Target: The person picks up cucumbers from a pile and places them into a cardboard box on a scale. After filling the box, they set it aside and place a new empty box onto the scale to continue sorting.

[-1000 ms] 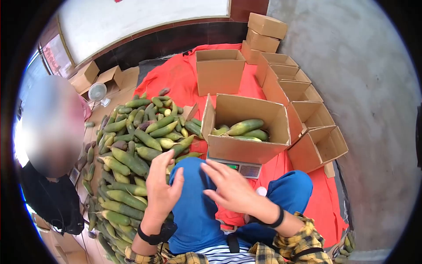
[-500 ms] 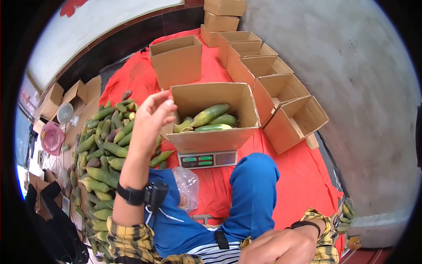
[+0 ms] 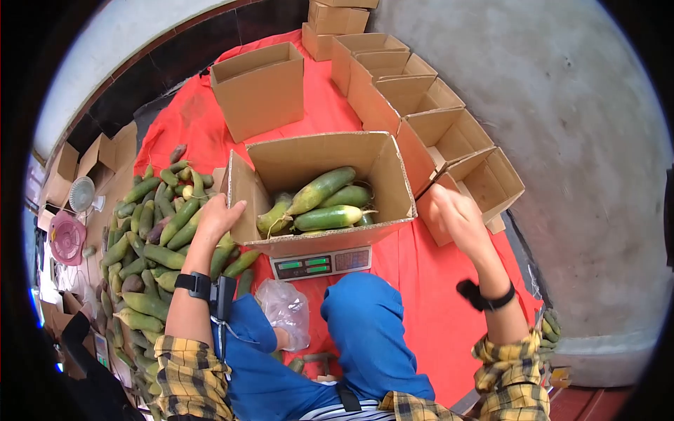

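An open cardboard box (image 3: pixel 323 244) stands on a digital scale (image 3: pixel 321 262) with green lit displays. Inside it lie several green radishes (image 3: pixel 321 190), some with thin root tails. At the box's left wall is my left hand (image 3: pixel 219 216), its thumb over the top edge and its fingers bent along the outer side. On the other side, my right hand (image 3: pixel 458 219) is raised just off the right wall, fingers partly bent and apart, with nothing seen in them. It overlaps the nearest box of the row behind.
A large heap of radishes (image 3: pixel 147 302) lies to my left. Open boxes (image 3: pixel 449 133) line the right wall, and another box (image 3: pixel 260 95) stands farther back on the red cloth (image 3: pixel 449 302). A clear plastic bag (image 3: pixel 284 309) lies by my leg. A person's dark sleeve (image 3: pixel 88 351) shows lower left.
My left hand has lowered from the box's upper left corner to its left wall. My right hand has risen from my lap to the box's right side. The view has shifted a little.
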Demonstrator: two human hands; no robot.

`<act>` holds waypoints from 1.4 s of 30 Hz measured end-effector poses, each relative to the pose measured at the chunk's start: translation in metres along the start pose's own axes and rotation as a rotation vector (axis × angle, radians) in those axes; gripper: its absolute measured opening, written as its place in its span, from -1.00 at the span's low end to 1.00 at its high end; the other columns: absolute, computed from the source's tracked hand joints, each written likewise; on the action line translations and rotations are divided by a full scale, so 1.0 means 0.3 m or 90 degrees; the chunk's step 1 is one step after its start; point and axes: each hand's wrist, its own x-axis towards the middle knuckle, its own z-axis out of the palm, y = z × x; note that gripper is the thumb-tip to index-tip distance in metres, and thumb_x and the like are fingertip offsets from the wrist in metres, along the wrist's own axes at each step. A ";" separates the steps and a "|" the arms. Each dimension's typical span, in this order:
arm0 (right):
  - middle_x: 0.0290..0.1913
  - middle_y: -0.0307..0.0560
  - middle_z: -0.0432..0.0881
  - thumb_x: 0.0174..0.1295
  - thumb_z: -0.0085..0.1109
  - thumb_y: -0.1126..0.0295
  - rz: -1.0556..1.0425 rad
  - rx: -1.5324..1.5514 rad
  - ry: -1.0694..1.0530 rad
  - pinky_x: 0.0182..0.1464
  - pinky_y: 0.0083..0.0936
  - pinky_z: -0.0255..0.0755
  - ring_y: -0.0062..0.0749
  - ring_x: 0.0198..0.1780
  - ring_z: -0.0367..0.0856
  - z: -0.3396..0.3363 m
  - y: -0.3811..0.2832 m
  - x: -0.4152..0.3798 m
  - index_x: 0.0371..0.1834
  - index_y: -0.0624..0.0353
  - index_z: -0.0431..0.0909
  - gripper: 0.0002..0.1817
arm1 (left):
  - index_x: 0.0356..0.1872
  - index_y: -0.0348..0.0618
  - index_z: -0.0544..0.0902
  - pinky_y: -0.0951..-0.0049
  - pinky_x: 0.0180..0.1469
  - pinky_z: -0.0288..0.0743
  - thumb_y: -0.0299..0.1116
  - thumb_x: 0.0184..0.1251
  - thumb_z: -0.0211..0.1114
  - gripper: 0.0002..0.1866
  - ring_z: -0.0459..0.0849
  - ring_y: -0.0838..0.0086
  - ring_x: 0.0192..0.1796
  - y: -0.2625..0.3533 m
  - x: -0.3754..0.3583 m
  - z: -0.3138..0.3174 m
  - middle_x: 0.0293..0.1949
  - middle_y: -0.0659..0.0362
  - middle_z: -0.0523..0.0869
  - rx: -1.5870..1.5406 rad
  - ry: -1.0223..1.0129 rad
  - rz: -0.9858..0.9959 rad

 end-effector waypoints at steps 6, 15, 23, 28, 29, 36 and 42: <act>-0.21 0.16 0.68 0.20 -0.01 -0.24 0.154 -0.437 -0.116 -0.02 -0.14 0.46 0.04 -0.06 0.62 0.127 0.132 0.328 -0.31 0.27 0.62 -0.34 | -0.29 -0.39 0.64 0.36 -0.44 0.53 -0.24 0.18 0.26 -0.68 0.65 0.39 -0.49 0.050 0.008 -0.014 -0.46 0.08 0.68 -0.053 -0.054 0.025; -0.15 0.14 0.69 0.19 0.05 -0.05 0.134 -0.386 -0.155 0.04 -0.12 0.49 0.03 -0.04 0.65 0.169 0.324 0.348 -0.14 0.15 0.68 -0.51 | -0.27 -0.37 0.64 0.17 -0.16 0.54 -0.28 0.14 0.23 -0.70 0.71 0.11 -0.32 0.096 0.022 0.033 -0.39 -0.12 0.71 -0.015 -0.106 0.029; -0.42 0.16 0.66 0.21 0.07 -0.03 0.303 -0.154 0.068 -0.23 -0.08 0.48 0.06 -0.28 0.66 -0.080 0.417 -0.478 -0.35 0.15 0.67 -0.56 | -0.24 -0.36 0.61 0.48 -0.37 0.44 -0.49 0.27 0.11 -0.83 0.57 0.63 -0.41 0.510 -0.294 0.077 -0.49 0.25 0.62 -0.079 -0.198 0.348; -0.38 0.15 0.68 0.26 0.06 -0.07 0.466 -0.069 0.222 -0.24 -0.21 0.49 -0.06 -0.31 0.70 -0.071 0.638 -1.194 -0.20 0.24 0.65 -0.48 | -0.29 -0.35 0.61 0.06 -0.23 0.51 -0.36 0.16 0.14 -0.76 0.66 -0.08 -0.30 0.807 -0.641 0.396 -0.39 -0.23 0.65 0.171 -0.323 0.553; -0.36 0.11 0.70 0.26 0.08 -0.05 0.500 -0.013 0.253 -0.22 -0.25 0.49 -0.11 -0.29 0.71 -0.063 0.625 -1.341 -0.14 0.23 0.64 -0.50 | -0.35 -0.33 0.62 -0.01 -0.23 0.52 -0.37 0.16 0.11 -0.78 0.65 -0.13 -0.31 0.849 -0.711 0.495 -0.42 -0.21 0.66 0.184 -0.419 0.534; -0.29 0.16 0.71 0.13 0.16 0.03 0.977 -0.203 0.388 -0.08 -0.26 0.50 -0.03 -0.19 0.68 0.151 0.691 -2.318 -0.22 0.26 0.67 -0.54 | -0.29 -0.27 0.56 0.04 -0.20 0.52 -0.26 0.27 0.16 -0.77 0.66 -0.03 -0.24 1.031 -1.085 0.600 -0.34 -0.16 0.65 0.120 -0.613 0.765; -0.36 0.15 0.67 0.06 0.05 0.15 0.896 -0.561 0.020 -0.18 -0.10 0.49 0.13 -0.30 0.61 0.242 0.790 -2.992 -0.45 0.16 0.68 -0.68 | -0.23 -0.29 0.52 0.27 -0.22 0.49 -0.47 0.18 0.30 -0.81 0.63 0.11 -0.27 0.981 -0.846 0.174 -0.28 -0.05 0.59 -0.020 -0.342 0.642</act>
